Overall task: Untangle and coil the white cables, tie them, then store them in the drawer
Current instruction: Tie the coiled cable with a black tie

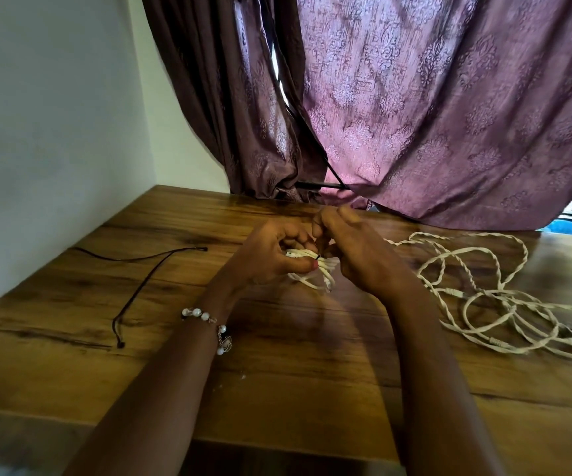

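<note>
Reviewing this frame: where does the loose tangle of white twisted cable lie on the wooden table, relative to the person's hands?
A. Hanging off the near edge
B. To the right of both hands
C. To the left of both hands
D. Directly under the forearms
B: the loose tangle of white twisted cable sprawls on the wooden table beyond the right hand, while only a thin dark cord lies left of the left hand.

Two hands: left hand (pixel 270 250) and right hand (pixel 356 249), both gripping one coiled white bundle (pixel 312 269); one loose white cable tangle (pixel 504 297), strand count unclear; one dark cord (pixel 147 280); one beaded bracelet (pixel 214 326); one wooden table (pixel 294 372); two curtain panels (pixel 432 108)
</note>
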